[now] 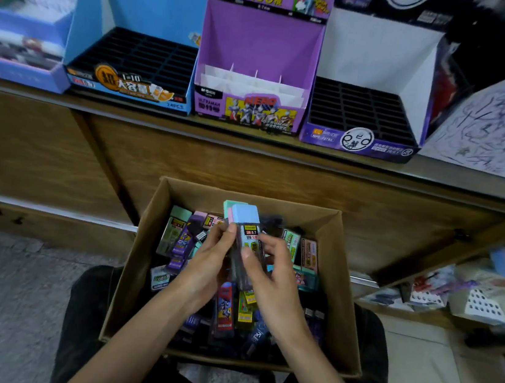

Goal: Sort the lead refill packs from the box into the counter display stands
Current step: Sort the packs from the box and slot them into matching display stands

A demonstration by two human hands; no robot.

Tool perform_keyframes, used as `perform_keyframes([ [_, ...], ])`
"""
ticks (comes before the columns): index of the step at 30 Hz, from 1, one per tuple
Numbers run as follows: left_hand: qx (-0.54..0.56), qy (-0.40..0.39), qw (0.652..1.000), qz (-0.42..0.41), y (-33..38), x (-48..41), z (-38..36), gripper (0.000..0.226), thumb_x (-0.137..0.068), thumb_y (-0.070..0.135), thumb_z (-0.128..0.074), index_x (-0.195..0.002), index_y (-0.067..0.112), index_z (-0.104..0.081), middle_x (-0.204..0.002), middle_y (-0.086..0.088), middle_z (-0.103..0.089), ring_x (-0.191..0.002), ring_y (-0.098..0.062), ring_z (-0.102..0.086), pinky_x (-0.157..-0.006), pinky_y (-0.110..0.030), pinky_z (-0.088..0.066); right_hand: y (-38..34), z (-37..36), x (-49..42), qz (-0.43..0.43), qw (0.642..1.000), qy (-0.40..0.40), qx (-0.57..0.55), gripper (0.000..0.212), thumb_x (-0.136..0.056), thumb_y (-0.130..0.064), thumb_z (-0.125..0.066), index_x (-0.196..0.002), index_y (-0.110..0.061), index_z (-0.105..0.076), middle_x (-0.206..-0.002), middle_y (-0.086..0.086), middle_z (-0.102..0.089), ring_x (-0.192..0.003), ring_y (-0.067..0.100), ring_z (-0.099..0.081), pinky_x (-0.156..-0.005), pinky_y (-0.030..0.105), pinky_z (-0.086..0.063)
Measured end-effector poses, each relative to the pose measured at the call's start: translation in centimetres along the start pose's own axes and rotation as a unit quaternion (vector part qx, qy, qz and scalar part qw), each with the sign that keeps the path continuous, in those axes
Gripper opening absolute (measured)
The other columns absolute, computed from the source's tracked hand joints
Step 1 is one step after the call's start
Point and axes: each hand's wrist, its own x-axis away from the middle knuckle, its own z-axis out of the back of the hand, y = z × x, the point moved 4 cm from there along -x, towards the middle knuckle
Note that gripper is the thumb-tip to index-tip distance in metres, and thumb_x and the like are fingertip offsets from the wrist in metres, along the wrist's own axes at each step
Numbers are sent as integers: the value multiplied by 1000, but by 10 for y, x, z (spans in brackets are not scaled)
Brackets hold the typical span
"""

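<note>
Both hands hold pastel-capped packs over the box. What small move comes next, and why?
Probably lift the blue-capped pack with the right hand toward the blue stand: its slots look empty, and the left hand holds the other packs.

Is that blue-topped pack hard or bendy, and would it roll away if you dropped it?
Probably hard: the blue-topped pack stands straight above the left hand and right hand without drooping. Its flat, boxy cap suggests it would slide or tip over, not roll. It is likely light too, as fingers alone hold it up.
</note>
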Motion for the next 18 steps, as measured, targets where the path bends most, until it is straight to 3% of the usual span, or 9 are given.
perform_keyframes([
  [2,-27,6,1000,-10,14,3,-3,25,-93,35,-47,-110,21,-56,-103,-4,-71,-95,-18,-68,-74,-34,-54,-14,6,-1,7,999,-20,-32,13,-91,-32,-56,-103,-38,-53,-110,-9,-57,-106,4,-53,-94,30,-45],
  [4,-57,8,998,-31,29,6,-6,24,-93,38,-47,-107,21,-57,-95,-2,-73,-87,-15,-70,-64,-31,-56,-29,13,-6,1,996,-36,-76,6,-91,-26,-58,-96,-25,-58,-103,0,-62,-95,9,-59,-88,35,-50],
  [7,-78,15,994,-72,56,13,-14,27,-90,40,-48,-104,19,-57,-82,1,-74,-73,-13,-71,-55,-25,-54,-48,19,-17,-45,984,-60,-163,13,-89,-23,-61,-88,-11,-56,-91,6,-64,-80,12,-60,-70,32,-51],
  [11,-107,8,987,-119,86,20,-27,27,-86,41,-51,-98,18,-57,-72,3,-72,-61,-9,-68,-48,-23,-52,-66,28,-34,-88,970,-82,-213,12,-87,-10,-63,-87,-9,-51,-96,15,-67,-74,18,-62,-59,26,-50],
  [15,-115,-15,982,-146,109,22,-40,32,-80,41,-56,-105,22,-60,-88,2,-74,-75,-13,-71,-56,-23,-54,-84,43,-47,-96,964,-102,-224,20,-86,-9,-63,-105,-3,-60,-102,14,-69,-80,15,-67,-62,22,-50],
  [18,-117,-30,978,-169,128,19,-47,36,-79,44,-57,-110,27,-59,-99,1,-74,-85,-15,-71,-61,-25,-56,-104,72,-61,-61,975,-89,-196,14,-87,-11,-63,-100,-7,-64,-98,9,-71,-82,16,-67,-63,23,-50],
])
